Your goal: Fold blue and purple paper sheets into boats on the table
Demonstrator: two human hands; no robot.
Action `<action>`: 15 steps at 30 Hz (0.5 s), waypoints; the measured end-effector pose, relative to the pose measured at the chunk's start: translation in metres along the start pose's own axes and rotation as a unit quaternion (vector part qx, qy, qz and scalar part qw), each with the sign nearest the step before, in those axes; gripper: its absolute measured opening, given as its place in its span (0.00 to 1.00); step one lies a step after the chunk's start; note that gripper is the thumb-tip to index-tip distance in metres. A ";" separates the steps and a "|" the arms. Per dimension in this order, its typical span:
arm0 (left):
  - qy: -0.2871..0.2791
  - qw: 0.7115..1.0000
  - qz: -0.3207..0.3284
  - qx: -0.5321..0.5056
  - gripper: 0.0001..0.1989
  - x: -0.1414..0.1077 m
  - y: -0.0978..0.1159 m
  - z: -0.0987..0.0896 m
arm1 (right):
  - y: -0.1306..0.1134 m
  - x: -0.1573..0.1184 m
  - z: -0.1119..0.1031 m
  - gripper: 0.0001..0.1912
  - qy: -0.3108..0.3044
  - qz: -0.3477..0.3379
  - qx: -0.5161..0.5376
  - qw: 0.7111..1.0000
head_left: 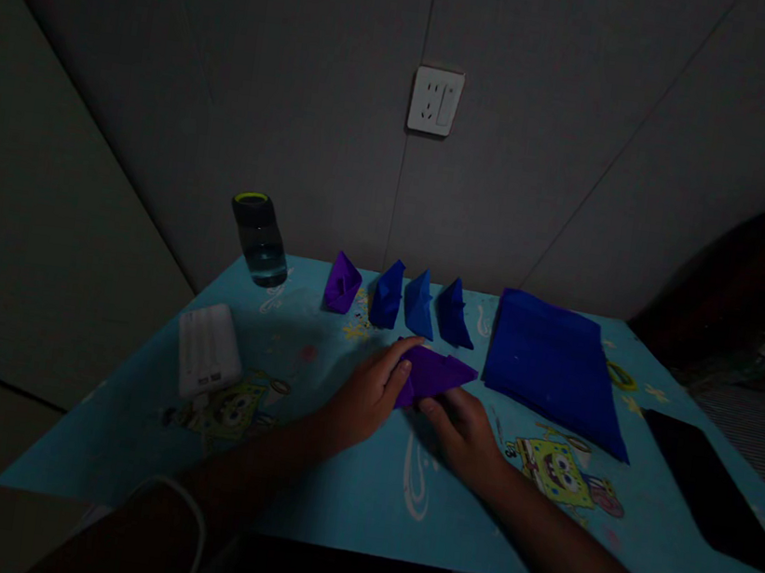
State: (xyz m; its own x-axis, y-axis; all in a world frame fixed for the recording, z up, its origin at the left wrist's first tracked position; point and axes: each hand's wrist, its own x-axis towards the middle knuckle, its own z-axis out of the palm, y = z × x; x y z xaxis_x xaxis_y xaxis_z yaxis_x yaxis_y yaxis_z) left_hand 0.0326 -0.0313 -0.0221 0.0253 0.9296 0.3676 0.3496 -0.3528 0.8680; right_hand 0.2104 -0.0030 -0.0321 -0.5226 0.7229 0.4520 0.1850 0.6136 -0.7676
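Note:
A piece of folded purple paper (438, 375) is held between my two hands above the middle of the table. My left hand (368, 393) grips its left end, thumb on the near face and fingers behind. Along the lower edge, my right hand (466, 429) pinches the paper with its thumb and fingers. Just beyond them stand folded paper boats in a row: a purple boat (342, 283), a dark blue boat (388, 295), a lighter blue boat (420, 305) and another dark blue boat (455, 314).
A stack of blue paper sheets (549, 355) lies right of the boats, with a yellow-green ring-shaped thing (621, 376) beside it. A black phone-like slab (712, 490) lies far right. On the left are a white power bank (208, 350) and a water bottle (261, 242). The wall (307, 107) borders the table's back.

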 end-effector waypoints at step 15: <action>-0.135 0.982 0.069 0.111 0.40 -0.006 -0.006 -0.005 | -0.002 -0.004 -0.005 0.08 0.014 -0.019 -0.093 0.995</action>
State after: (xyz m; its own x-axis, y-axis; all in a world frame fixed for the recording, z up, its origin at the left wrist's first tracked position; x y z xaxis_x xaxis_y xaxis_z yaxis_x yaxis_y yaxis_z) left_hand 0.0262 -0.0351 -0.0276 0.3227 0.8800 0.3485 0.5197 -0.4725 0.7118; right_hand 0.2169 -0.0055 -0.0304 -0.5099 0.7045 0.4937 0.3180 0.6876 -0.6528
